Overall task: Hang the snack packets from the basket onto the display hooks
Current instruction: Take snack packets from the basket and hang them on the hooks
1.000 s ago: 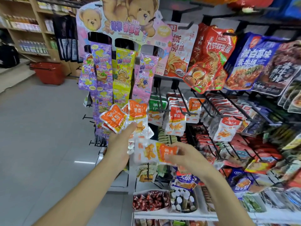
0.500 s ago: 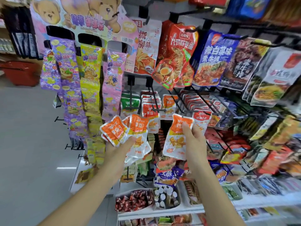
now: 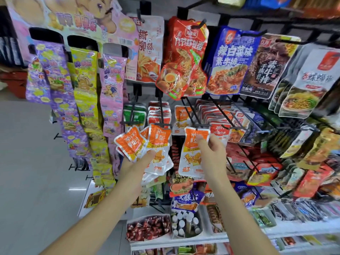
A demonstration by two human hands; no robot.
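At the left of the frame three hanging candy strips (image 3: pixel 84 76), purple, yellow and pink, take no part in the job. A red shape at the far left edge may be the basket, but it is too blurred to tell.

Left of centre, the left hand (image 3: pixel 137 165) grips a fanned bundle of orange packets (image 3: pixel 159 142), thumb pressed across their fronts. Three orange tops show plainly. White edges under them suggest more, though I cannot count those.

Just right of centre, the right hand (image 3: pixel 213 153) pinches a single packet (image 3: pixel 193 159) near its top, thumb on the printed face. The packet's upper edge meets the front end of a black hook (image 3: pixel 189 113). Whether its hole is already on the hook cannot be told.

Further back on that hook hang matching packets (image 3: pixel 181 115). One face shows, and any behind it are hidden.

My judgement is that the task is mid-way. Some stock seems to be hung, one packet is going on, and at least three wait in the left hand.
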